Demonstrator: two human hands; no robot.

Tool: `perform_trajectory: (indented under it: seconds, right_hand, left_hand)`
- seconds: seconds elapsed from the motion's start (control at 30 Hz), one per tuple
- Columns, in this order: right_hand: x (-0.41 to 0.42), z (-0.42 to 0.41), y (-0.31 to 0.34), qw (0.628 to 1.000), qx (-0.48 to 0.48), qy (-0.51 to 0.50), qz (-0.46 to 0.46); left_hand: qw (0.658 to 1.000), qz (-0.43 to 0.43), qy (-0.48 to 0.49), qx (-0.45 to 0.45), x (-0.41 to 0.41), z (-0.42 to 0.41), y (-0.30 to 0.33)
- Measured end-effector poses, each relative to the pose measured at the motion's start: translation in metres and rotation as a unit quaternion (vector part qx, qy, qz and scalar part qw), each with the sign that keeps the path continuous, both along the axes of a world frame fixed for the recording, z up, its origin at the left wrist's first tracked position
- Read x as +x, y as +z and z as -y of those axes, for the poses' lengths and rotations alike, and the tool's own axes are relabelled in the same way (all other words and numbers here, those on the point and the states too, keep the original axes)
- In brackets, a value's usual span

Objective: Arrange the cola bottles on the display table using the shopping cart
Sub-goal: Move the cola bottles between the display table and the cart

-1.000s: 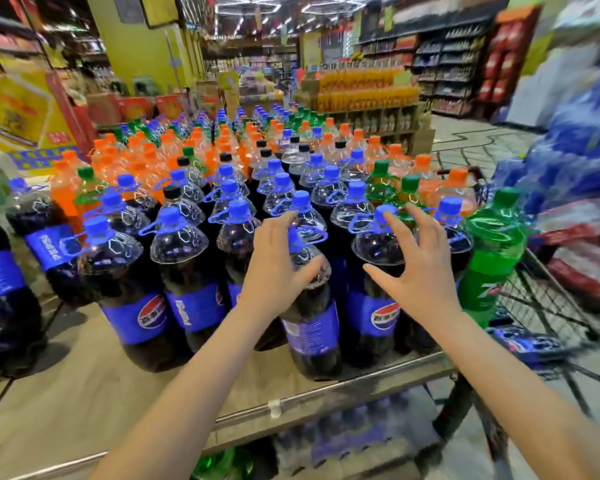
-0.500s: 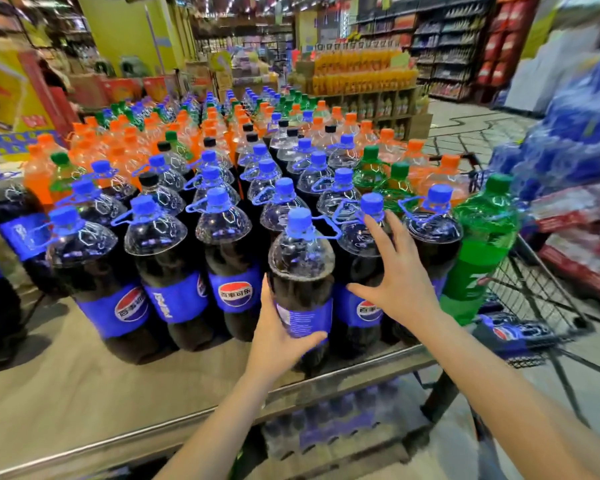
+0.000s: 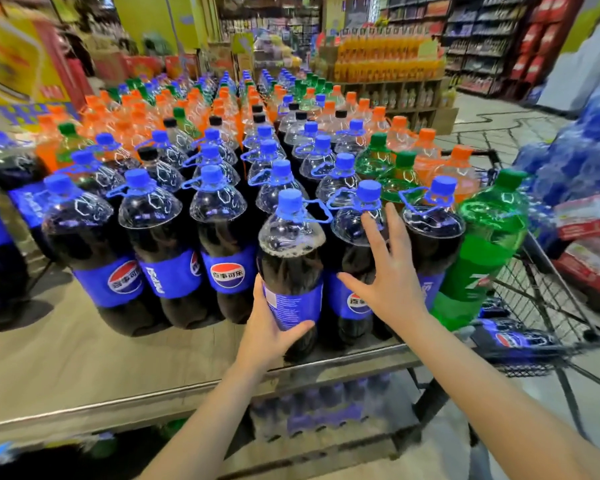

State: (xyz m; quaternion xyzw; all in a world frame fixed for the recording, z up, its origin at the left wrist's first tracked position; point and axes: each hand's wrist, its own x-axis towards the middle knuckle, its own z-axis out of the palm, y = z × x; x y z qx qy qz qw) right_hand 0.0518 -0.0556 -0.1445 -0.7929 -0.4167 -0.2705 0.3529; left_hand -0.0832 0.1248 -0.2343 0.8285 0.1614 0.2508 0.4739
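Note:
Large cola bottles with blue caps and blue labels stand in rows on the display table [image 3: 84, 375]. My left hand [image 3: 271, 334] grips the lower body of the front cola bottle [image 3: 291, 258], which stands near the table's front edge. My right hand [image 3: 385, 271] lies with straight, spread fingers against the neighbouring cola bottle [image 3: 355, 216] just to the right. The shopping cart [image 3: 548, 306] stands at the table's right side, with a lying cola bottle [image 3: 510, 337] in its basket.
A green soda bottle [image 3: 485, 244] stands at the table's right corner. Orange and green bottles fill the far rows. Wrapped bottle packs [image 3: 326, 407] sit on the shelf under the table. Blue packs [image 3: 575, 161] are stacked right of the cart.
My left hand slid from the front bottle's shoulder down to its lower body. My right hand stays against the neighbouring bottle. The view has moved closer.

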Motion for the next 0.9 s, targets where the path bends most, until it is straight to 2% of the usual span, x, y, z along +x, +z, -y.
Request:
perform_trajectory:
  seconds: [0.13,0.27,0.33,0.43,0.6,0.77,0.9]
  right_hand:
    - [-0.011,0.007,-0.016,0.999,-0.029,-0.029,0.019]
    - [-0.035,0.032,-0.034,0.997,-0.075,-0.015,-0.034]
    - [-0.05,0.044,-0.043,0.992,-0.114,-0.014,-0.061]
    - [-0.07,0.062,-0.06,0.977,-0.2,-0.013,-0.066]
    - [-0.11,0.1,-0.081,0.958,-0.261,-0.004,-0.119]
    - [-0.141,0.143,-0.102,0.949,-0.283,-0.004,-0.139]
    - [-0.153,0.18,-0.115,0.946,-0.293,-0.016,-0.139]
  left_hand:
    - [0.997,-0.04,0.038,0.047,-0.008,0.007,0.003]
    - [0.988,-0.024,0.03,0.149,-0.029,0.014,0.007]
    - [0.969,-0.045,0.02,0.241,-0.047,0.018,0.005]
    - [0.923,-0.095,0.023,0.371,-0.075,0.03,-0.006]
    - [0.891,-0.123,0.008,0.437,-0.102,0.055,-0.015]
    - [0.867,-0.12,-0.047,0.481,-0.126,0.082,-0.03]
    - [0.86,-0.146,-0.058,0.486,-0.136,0.105,-0.039]
